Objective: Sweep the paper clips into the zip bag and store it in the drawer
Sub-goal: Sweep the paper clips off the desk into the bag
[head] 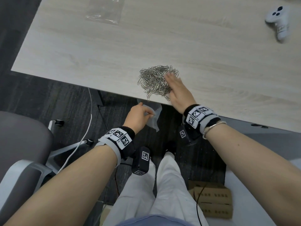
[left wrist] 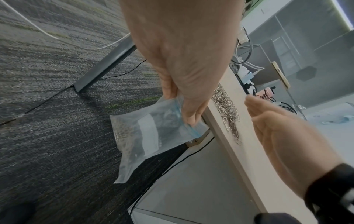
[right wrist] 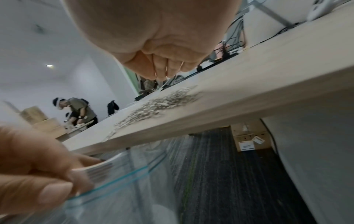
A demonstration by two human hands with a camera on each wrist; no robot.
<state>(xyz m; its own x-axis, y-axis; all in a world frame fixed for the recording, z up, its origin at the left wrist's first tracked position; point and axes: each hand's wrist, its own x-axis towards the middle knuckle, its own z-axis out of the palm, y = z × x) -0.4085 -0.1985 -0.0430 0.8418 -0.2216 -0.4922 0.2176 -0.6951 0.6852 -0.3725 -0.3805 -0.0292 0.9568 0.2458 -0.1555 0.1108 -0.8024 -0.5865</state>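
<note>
A heap of silver paper clips (head: 154, 82) lies on the pale wooden desk (head: 114, 54), right at its front edge. My right hand (head: 170, 85) rests flat against the heap's right side, fingers straight and together. Just below the desk edge my left hand (head: 149, 114) pinches the mouth of a clear zip bag (head: 154, 121). In the left wrist view the zip bag (left wrist: 153, 136) hangs under the edge with some clips (left wrist: 122, 136) in its bottom. The blue zip line (right wrist: 124, 177) shows in the right wrist view, below the paper clips (right wrist: 159, 103). No drawer is in view.
A second clear bag (head: 104, 10) lies at the desk's far side and a white controller (head: 276, 18) at the far right. A grey office chair (head: 24, 144) stands to my left, and cardboard boxes (head: 215, 203) and cables lie on the carpet. A grey cabinet top (left wrist: 191, 189) sits under the desk.
</note>
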